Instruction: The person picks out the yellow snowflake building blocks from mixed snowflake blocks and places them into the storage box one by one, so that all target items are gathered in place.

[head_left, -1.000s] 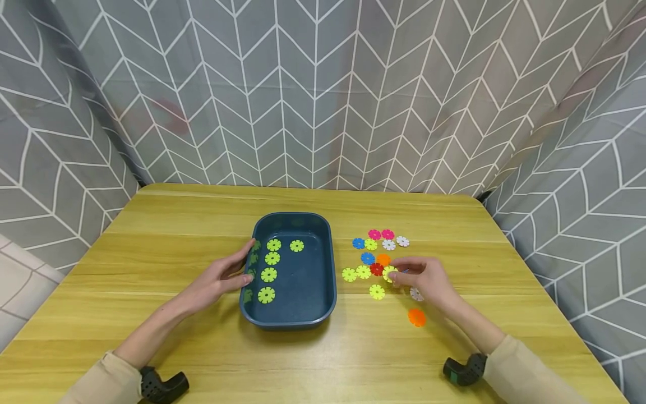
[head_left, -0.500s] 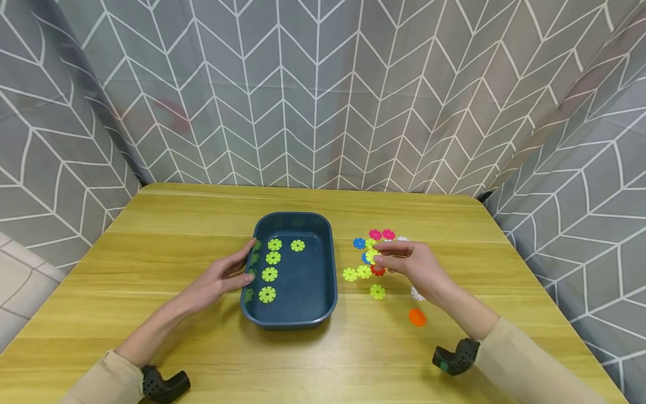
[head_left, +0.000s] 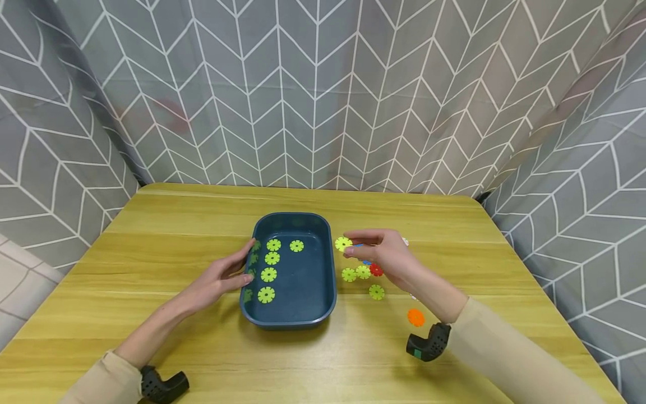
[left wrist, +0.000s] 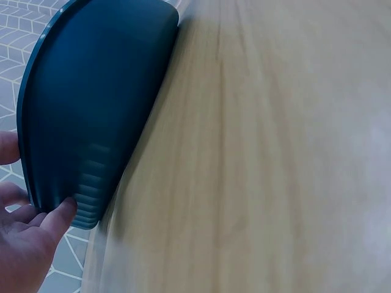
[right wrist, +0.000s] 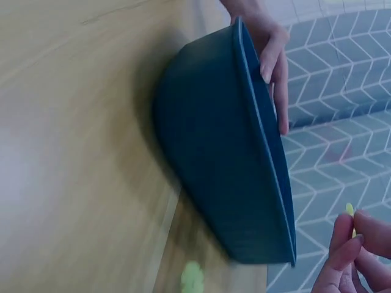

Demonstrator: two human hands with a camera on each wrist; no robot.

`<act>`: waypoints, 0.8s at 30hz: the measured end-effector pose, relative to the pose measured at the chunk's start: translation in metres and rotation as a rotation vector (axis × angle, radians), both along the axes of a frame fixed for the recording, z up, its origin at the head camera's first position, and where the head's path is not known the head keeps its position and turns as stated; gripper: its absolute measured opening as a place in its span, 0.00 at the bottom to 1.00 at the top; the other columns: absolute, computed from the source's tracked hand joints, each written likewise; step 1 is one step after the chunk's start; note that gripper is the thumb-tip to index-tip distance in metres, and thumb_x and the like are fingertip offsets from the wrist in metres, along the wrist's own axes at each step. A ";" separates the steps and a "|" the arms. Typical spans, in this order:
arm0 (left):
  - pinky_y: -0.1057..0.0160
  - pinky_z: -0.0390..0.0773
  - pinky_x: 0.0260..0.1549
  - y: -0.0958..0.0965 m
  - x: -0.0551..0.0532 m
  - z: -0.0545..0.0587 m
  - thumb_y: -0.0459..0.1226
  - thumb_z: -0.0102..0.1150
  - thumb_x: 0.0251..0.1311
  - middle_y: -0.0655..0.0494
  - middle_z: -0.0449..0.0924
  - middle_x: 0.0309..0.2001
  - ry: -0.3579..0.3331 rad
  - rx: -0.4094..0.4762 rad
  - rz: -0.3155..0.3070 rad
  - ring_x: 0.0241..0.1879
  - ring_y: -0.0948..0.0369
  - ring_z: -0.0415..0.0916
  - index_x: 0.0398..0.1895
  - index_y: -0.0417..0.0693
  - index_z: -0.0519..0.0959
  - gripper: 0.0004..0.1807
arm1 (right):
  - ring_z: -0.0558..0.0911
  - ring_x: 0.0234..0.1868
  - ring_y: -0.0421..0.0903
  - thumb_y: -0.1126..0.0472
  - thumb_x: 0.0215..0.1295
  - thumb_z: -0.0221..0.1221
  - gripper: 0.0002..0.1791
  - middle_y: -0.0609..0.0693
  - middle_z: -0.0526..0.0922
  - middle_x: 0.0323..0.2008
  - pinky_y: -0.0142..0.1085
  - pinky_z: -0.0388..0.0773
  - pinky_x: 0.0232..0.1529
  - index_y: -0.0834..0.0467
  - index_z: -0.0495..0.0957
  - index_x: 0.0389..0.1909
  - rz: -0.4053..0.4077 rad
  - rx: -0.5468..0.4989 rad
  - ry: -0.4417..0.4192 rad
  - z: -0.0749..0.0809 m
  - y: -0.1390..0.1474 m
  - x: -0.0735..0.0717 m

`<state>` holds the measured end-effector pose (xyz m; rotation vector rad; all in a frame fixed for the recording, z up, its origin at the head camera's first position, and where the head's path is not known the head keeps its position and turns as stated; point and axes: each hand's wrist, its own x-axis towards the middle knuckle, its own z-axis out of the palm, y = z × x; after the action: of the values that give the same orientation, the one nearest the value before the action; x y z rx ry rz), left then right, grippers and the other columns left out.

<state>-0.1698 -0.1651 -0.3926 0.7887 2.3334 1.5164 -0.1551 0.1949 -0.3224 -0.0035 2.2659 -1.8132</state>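
My left hand (head_left: 224, 275) grips the left rim of a dark blue plastic bin (head_left: 298, 324), which stands on the table; the same hold appears in the left wrist view. Inside the bin lie several yellow-green snowflake discs (head_left: 269, 274), mostly in a row along the left side. Just right of the bin's right rim, my right hand (head_left: 386, 252) pinches one yellow snowflake disc (head_left: 343, 244) between thumb and fingers, above the table. In the right wrist view this held disc (right wrist: 350, 209) is seen edge-on between the fingertips.
Under and near my right hand lie loose discs: several yellow ones (head_left: 376, 292), a red one (head_left: 375, 270) and an orange one (head_left: 416, 317). Blue and white ones are partly hidden by the hand. A patterned grey curtain (head_left: 313, 101) hangs behind the wooden table (head_left: 176, 224).
My right hand has carried the yellow disc leftward from the loose discs to beside the bin's right rim. The left hand and the bin have stayed in place.
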 end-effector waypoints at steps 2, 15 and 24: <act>0.41 0.53 0.70 0.000 0.000 0.000 0.36 0.52 0.72 0.38 0.40 0.80 0.001 0.001 0.000 0.76 0.35 0.45 0.80 0.39 0.46 0.39 | 0.87 0.48 0.51 0.63 0.62 0.68 0.25 0.56 0.83 0.54 0.51 0.75 0.65 0.60 0.79 0.61 -0.012 -0.014 -0.006 0.002 -0.010 -0.003; 0.41 0.53 0.70 -0.001 0.000 0.000 0.36 0.52 0.72 0.38 0.40 0.80 0.001 0.008 -0.003 0.76 0.35 0.45 0.80 0.40 0.45 0.39 | 0.89 0.42 0.47 0.68 0.63 0.65 0.20 0.56 0.88 0.40 0.39 0.83 0.55 0.63 0.81 0.57 -0.206 -0.165 -0.056 -0.002 -0.084 -0.015; 0.41 0.53 0.70 -0.001 -0.001 0.000 0.36 0.52 0.72 0.38 0.40 0.80 -0.001 0.015 -0.004 0.76 0.35 0.45 0.80 0.40 0.45 0.39 | 0.88 0.41 0.48 0.72 0.64 0.62 0.19 0.60 0.87 0.42 0.39 0.83 0.56 0.66 0.80 0.56 -0.204 -0.137 -0.124 -0.012 -0.113 -0.019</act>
<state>-0.1709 -0.1656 -0.3929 0.7961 2.3212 1.5340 -0.1744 0.0824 -0.3342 0.3180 2.1192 -2.0062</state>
